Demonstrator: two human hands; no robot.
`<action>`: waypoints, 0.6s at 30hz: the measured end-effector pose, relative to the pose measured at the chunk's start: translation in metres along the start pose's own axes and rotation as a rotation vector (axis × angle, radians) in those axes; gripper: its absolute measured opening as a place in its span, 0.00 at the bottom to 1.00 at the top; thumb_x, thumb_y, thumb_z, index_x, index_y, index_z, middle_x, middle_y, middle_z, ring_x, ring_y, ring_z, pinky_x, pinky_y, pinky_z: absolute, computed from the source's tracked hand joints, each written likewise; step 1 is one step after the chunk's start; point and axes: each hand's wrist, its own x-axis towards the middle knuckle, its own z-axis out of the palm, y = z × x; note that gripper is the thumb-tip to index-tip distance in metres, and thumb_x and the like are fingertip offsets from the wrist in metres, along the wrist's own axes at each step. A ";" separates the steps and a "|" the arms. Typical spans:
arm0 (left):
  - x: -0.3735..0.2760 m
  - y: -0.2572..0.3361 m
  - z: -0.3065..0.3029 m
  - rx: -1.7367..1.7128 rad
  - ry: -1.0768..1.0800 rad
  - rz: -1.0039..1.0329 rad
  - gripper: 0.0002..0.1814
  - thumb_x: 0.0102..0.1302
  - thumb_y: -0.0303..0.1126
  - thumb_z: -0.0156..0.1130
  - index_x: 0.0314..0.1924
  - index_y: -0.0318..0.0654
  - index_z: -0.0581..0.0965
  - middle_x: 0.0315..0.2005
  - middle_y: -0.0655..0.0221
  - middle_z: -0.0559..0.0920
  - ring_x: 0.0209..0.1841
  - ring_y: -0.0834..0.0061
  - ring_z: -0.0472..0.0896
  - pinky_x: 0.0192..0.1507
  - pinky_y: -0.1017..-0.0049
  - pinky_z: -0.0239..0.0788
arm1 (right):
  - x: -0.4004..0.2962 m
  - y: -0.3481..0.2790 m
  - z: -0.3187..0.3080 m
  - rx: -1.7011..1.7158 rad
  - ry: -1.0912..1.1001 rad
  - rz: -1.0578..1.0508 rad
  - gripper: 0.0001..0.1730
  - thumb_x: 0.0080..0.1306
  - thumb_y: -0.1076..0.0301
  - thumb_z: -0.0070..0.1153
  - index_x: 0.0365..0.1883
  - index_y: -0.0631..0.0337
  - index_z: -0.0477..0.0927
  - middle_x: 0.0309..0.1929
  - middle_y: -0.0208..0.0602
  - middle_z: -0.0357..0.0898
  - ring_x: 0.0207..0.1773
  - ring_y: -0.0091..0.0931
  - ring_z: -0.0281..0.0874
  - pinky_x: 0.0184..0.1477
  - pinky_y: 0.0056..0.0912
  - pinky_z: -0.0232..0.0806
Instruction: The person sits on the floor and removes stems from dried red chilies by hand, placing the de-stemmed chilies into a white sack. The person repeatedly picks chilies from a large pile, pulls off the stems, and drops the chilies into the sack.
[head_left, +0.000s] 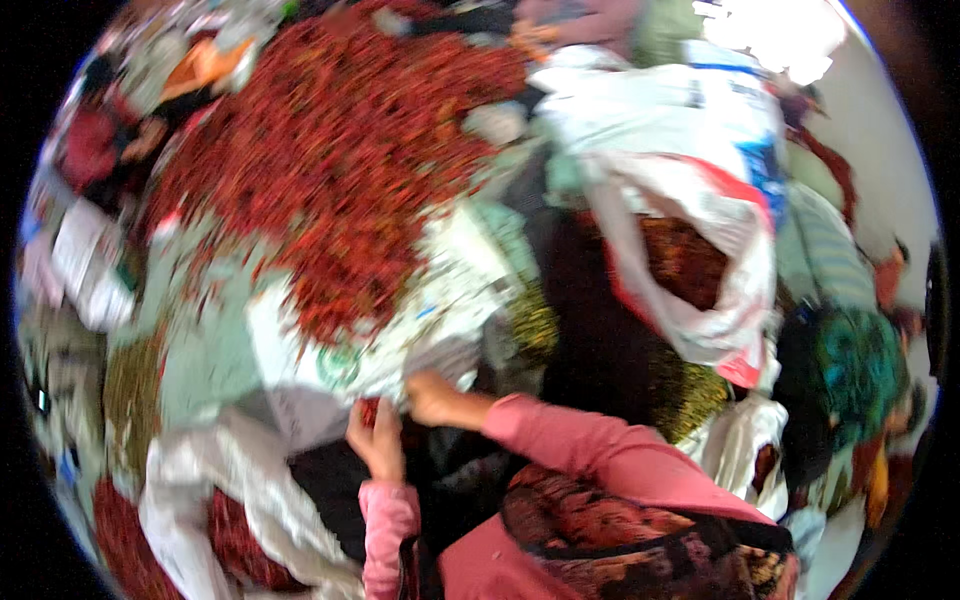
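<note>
My left hand (377, 435), in a pink sleeve, is closed around a few red dried chili peppers (367, 412). To its right, my right hand (439, 400) has its fingers curled, palm side hidden; whether anything is in it is too blurred to see. Both are held over my lap, at the near edge of a white woven plastic sheet (469, 262) that bears green print. On that sheet begins a large heap of red chili peppers (337, 150), which spreads away from me towards the upper left.
An upright white sack (690, 330) with dark red contents stands at my right. Another white sack (180, 480) of red peppers is at my lower left. Yellow-green stems (534, 322) lie right of the sheet. Other people, one in a red top (90, 146), sit around the heap.
</note>
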 end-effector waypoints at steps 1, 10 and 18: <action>0.005 0.017 0.000 -0.140 0.070 -0.101 0.05 0.60 0.23 0.58 0.28 0.39 0.72 0.17 0.79 0.69 0.16 0.88 0.63 0.17 0.84 0.52 | 0.005 -0.006 -0.006 -0.146 -0.066 -0.003 0.09 0.50 0.71 0.54 0.31 0.62 0.80 0.28 0.54 0.77 0.33 0.47 0.76 0.35 0.45 0.67; 0.113 0.033 -0.093 -0.566 0.287 -0.227 0.05 0.60 0.21 0.53 0.37 0.34 0.73 0.26 0.66 0.78 0.22 0.78 0.72 0.21 0.80 0.60 | 0.026 0.004 -0.042 -0.164 -0.220 -0.039 0.10 0.52 0.78 0.51 0.29 0.58 0.82 0.27 0.49 0.77 0.33 0.45 0.76 0.35 0.45 0.66; 0.126 0.008 -0.074 -0.390 0.294 -0.288 0.04 0.57 0.19 0.56 0.33 0.33 0.75 0.25 0.67 0.79 0.24 0.77 0.76 0.21 0.79 0.66 | 0.126 -0.051 -0.035 -0.569 0.201 0.005 0.40 0.55 0.52 0.62 0.54 0.78 0.65 0.49 0.54 0.72 0.49 0.42 0.73 0.47 0.40 0.68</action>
